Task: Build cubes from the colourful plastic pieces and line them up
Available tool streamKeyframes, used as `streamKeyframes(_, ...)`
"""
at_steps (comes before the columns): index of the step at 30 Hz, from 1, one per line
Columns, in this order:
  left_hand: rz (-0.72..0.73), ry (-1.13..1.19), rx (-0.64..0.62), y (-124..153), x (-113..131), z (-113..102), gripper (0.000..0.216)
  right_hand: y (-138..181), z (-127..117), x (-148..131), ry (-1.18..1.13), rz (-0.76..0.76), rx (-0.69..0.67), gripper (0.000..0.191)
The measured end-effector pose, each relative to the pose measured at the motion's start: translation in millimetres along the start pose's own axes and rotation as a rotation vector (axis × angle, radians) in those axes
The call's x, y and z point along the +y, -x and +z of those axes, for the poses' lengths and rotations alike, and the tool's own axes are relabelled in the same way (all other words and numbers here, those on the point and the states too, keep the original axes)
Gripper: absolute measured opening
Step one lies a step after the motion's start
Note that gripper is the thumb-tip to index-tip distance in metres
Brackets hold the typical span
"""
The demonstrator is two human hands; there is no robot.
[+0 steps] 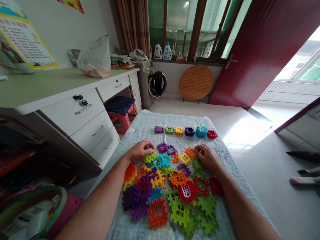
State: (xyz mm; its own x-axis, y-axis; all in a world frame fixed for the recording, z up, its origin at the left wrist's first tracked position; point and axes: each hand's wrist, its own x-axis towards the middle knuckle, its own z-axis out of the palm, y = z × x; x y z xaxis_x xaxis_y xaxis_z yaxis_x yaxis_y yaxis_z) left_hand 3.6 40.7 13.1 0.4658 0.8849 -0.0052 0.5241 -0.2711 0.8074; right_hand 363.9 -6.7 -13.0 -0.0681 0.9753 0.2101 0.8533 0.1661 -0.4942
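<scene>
A heap of flat, toothed plastic building tiles (pixel 172 190) in many colours lies on a pale grey cloth (pixel 145 126) in front of me. My left hand (pixel 140 150) rests at the heap's far left edge, fingers curled under, touching a green tile. My right hand (pixel 207 156) is at the far right edge, its fingertips pinched on an orange tile (pixel 191 152). Beyond the heap stands a row of small assembled blocks (pixel 186 131): purple, green, yellow, dark purple, blue and red.
A white desk with drawers (pixel 82 113) stands at the left, with a red stool (pixel 122 116) under it. A washing machine (pixel 150 83), a round wooden board (pixel 195 82) and a red door (pixel 260 50) stand at the back. Tiled floor lies at the right.
</scene>
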Motion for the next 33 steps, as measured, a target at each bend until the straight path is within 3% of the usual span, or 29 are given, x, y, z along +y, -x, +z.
streamKeyframes(5,-0.037,0.191,-0.235,7,3,-14,0.051,0,0,0,0.002,-0.003,-0.004,0.027)
streamKeyframes(9,-0.019,0.109,-0.209,10,5,-14,0.06,1,0,0,-0.007,-0.003,0.005,0.027)
streamKeyframes(13,0.01,-0.014,-0.172,9,9,-11,0.053,1,1,0,-0.012,0.01,-0.002,0.027)
streamKeyframes(19,-0.027,-0.012,0.064,6,8,-8,0.04,1,1,0,-0.018,-0.001,-0.001,0.027)
streamKeyframes(27,-0.089,0.058,0.347,-2,-5,-4,0.047,1,0,1,-0.036,-0.006,0.002,0.028)
streamKeyframes(33,-0.169,-0.199,0.433,0,-7,-21,0.044,1,-3,-4,-0.032,-0.002,0.005,0.026)
